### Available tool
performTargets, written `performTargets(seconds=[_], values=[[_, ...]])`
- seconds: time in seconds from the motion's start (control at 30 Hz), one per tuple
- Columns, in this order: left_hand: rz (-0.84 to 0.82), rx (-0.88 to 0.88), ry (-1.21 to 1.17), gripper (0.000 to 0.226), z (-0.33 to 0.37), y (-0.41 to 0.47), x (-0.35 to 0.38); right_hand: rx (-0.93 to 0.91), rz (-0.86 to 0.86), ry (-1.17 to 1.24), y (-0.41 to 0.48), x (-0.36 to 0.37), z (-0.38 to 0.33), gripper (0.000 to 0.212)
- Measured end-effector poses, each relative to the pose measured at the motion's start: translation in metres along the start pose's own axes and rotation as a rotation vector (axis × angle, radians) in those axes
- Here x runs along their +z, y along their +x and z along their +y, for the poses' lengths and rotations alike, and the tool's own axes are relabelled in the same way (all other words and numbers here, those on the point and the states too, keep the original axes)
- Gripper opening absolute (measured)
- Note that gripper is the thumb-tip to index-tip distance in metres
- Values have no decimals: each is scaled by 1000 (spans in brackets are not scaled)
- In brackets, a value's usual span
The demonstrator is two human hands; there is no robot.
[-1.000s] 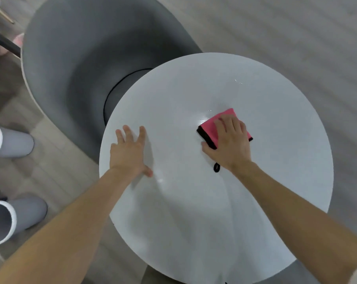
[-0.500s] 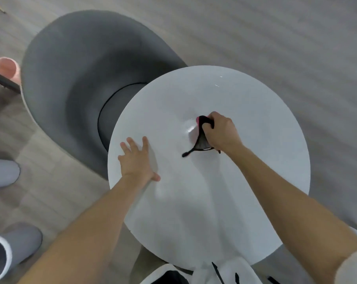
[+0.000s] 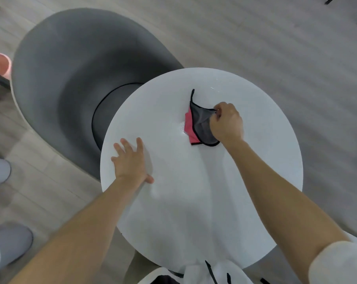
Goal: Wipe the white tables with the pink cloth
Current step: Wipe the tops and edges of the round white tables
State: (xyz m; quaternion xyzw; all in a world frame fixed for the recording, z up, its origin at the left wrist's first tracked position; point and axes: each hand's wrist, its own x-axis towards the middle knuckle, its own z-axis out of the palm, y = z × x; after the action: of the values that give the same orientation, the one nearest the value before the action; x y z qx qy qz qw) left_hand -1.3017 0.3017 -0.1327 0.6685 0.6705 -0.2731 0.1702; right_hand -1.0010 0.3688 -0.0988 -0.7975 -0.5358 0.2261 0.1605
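Pinching the pink cloth (image 3: pixel 201 125) by one corner of its black-edged hem with the right hand (image 3: pixel 226 121), fingers and thumb curled tight on the fabric, knuckles up. Cloth raised and half turned over at that corner: grey backing facing the right hand, a strip of pink showing on the side away from the palm, lower edge touching the round white table (image 3: pixel 194 201) just beside the right wrist. Black hanging loop (image 3: pixel 192 95) sticking out past the cloth, ahead of the right hand's knuckles and to their left.

Bracing on the table with the left hand (image 3: pixel 130 160): flat, fingers straight and spread, thumb out toward the right arm, holding nothing, close to the rim on its own side.

Deciding relation: cloth at the right hand's fingertips and just to its left, well apart from the left hand, ahead of it and off to its right. Long axis of the bunched cloth running away from the body, from beside the right wrist toward the loop. Nearer hand: the right.

Judged as mid-wipe, cloth gathered for a turn or a fresh grip rather than pressed flat. Likely calls for spreading it under the right palm before sweeping the rest of the top. Faint wet sheen (image 3: pixel 180 129) just left of the cloth.

Beyond the left hand, a grey tub chair (image 3: pixel 60 78), partly covered by the table's rim.
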Motion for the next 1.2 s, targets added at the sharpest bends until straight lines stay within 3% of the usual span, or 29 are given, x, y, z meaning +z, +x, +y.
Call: performTargets(seconds=[0.07, 0.2, 0.27, 0.4, 0.43, 0.53, 0.6, 0.67, 0.73, 0.8, 0.9, 0.97, 1.03, 1.1, 1.2], values=[[-7, -3, -1, 171, 0, -1, 0, -27, -80, 32, 8, 13, -16, 35], [-19, -15, 2, 173, 1, 0, -2, -79, -253, -241, 17, 35, -26, 57], [-40, -26, 18, 174, 2, 1, -4, -112, -242, -220, 14, 44, -21, 42], [-121, -62, 39, 168, 8, 0, -13, -6, -199, 75, -4, 38, -2, 24], [-111, -67, 51, 155, 12, -1, -19, 6, -153, 79, -9, 34, 7, 21], [131, 77, -31, 57, 34, 9, -48, 49, -85, 33, -20, 21, 39, 23], [247, 160, -277, 37, 62, 17, -65, -16, -181, 20, -28, 15, 52, 32], [259, 137, -572, 39, 94, 23, -75, -177, -309, -103, -37, 14, 59, 38], [241, 97, -693, 42, 122, 32, -77, -310, -341, -242, -44, 17, 64, 30], [221, 114, -688, 33, 140, 43, -74, -352, -303, -304, -45, 18, 68, 16], [247, 181, -663, 12, 142, 45, -70, -354, -256, -274, -43, 13, 66, 13], [299, 277, -628, 7, 136, 37, -66, -331, -262, -230, -43, 9, 66, 26], [338, 437, -579, 12, 126, 30, -57, -324, -310, -235, -43, 8, 66, 41], [333, 567, -515, 29, 116, 24, -49, -378, -310, -305, -42, 12, 67, 30], [351, 595, -360, 45, 110, 26, -44, -405, -268, -380, -39, 15, 67, 17]])
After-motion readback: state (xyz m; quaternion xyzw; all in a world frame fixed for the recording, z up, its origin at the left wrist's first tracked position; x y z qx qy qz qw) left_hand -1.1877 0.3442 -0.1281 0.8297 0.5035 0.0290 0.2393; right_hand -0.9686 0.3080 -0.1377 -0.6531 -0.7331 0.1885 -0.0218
